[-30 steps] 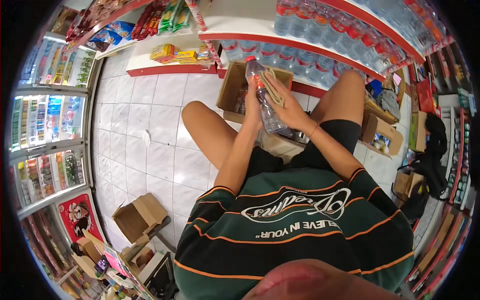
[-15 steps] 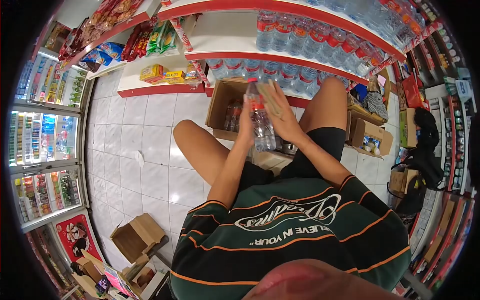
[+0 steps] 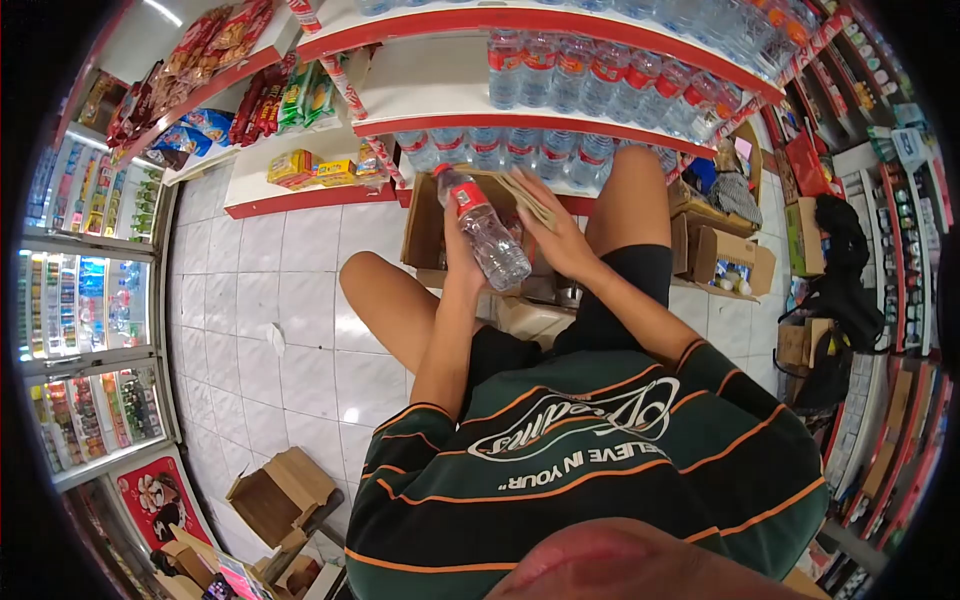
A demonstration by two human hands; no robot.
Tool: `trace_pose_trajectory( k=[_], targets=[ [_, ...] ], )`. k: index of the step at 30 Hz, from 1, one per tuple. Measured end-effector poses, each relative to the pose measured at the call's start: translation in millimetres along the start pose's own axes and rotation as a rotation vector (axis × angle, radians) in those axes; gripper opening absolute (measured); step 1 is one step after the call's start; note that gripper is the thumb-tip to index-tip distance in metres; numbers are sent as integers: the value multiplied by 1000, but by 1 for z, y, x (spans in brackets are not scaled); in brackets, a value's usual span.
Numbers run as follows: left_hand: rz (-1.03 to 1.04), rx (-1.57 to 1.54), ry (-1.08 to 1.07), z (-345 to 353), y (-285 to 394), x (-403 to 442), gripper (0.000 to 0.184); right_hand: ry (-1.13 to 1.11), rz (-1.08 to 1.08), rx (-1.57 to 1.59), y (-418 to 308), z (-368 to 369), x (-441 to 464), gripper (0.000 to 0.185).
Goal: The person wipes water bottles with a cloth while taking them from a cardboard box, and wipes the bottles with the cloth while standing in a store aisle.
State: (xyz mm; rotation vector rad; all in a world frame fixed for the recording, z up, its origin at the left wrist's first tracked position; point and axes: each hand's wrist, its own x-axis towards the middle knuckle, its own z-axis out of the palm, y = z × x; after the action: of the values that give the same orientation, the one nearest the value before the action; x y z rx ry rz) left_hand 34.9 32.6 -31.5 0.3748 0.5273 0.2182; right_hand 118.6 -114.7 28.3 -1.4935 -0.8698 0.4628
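A clear plastic water bottle [image 3: 484, 226] with a red cap and red label lies tilted in my left hand [image 3: 462, 248], whose fingers are closed around its side. My right hand [image 3: 560, 240] is just to the right of the bottle, apart from it, and presses a folded beige cloth [image 3: 532, 204] against its palm and fingers. Below and behind both hands, between my knees, stands an open cardboard box [image 3: 424, 228]; my hands and the bottle hide most of its inside.
Ahead, a red-edged shelf [image 3: 440, 119] carries rows of water bottles [image 3: 570, 72]. Snack packets [image 3: 300, 95] hang at left, near a glass-door fridge [image 3: 95, 300]. Open boxes stand on the tiles: one at right [image 3: 735, 262], one at lower left [image 3: 280, 497].
The bottle has shifted left and tipped, its cap now pointing up and left. My right hand with the cloth has come away from the bottle's side. The view has shifted slightly.
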Motion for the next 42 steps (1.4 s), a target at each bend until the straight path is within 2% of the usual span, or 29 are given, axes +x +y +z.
trace_pose_trajectory(
  k=[1,3,4,5,7,9,11,13,15,17,19,23,24,25,26,27,30,31,33,34,36,38,39,41,42],
  targets=[
    [-36,1,-57,8,-3,-8,58,28,-73,-212,2,3,4,55],
    [-7,50,-27,17,-16,-20,55,-21,-73,-261,8,25,-5,59],
    [92,38,22,17,-20,-18,55,-79,-100,-319,7,29,-3,64],
    [193,29,67,17,-19,-12,55,-97,-86,-302,2,28,-14,63],
    [227,142,134,-1,-6,-5,56,-267,29,-237,-4,16,-39,62],
    [306,174,150,-6,8,3,56,-285,77,-134,-11,7,-59,61],
    [275,162,153,-4,10,0,57,-296,121,-33,-15,0,-61,60],
    [257,212,128,-6,9,1,60,-164,-38,-227,-27,-5,-46,56],
    [194,267,110,-8,1,-2,60,-99,-28,-244,-17,0,-23,56],
    [170,88,-22,2,-18,-4,64,-9,-19,-274,-12,11,-2,56],
    [240,168,3,16,-26,-15,64,-93,-52,-321,-9,20,3,57],
    [166,56,35,-8,-4,-3,66,-201,-107,-364,-10,22,-35,52],
    [95,86,200,-15,3,4,66,-237,-2,-217,-10,19,-49,50],
    [93,85,193,-19,7,10,66,-270,97,-72,-5,14,-55,48],
    [157,72,165,-22,8,16,67,-264,4,-31,12,7,-50,53],
    [217,67,140,-25,10,17,67,-254,5,-29,11,4,-41,53],
    [238,104,26,17,7,-13,62,17,-46,-110,0,10,-7,55],
    [240,97,-24,22,0,-15,61,23,-48,-105,0,15,2,55],
    [237,115,-31,19,-18,-7,63,-129,-149,-221,1,21,14,56],
    [252,103,-3,19,-19,-10,63,-130,-151,-219,1,21,12,56],
    [267,96,32,12,-15,-9,63,-240,-89,-261,2,18,-7,57],
    [305,198,187,-11,-2,-2,66,-334,-21,-250,-12,13,-34,54],
    [309,205,193,-18,0,-2,66,-334,-23,-240,-8,10,-44,54],
    [385,131,173,-23,1,7,69,-288,99,-17,12,2,-52,54],
    [327,125,165,-30,0,10,73,-169,43,40,29,5,-50,56]
  ],
)
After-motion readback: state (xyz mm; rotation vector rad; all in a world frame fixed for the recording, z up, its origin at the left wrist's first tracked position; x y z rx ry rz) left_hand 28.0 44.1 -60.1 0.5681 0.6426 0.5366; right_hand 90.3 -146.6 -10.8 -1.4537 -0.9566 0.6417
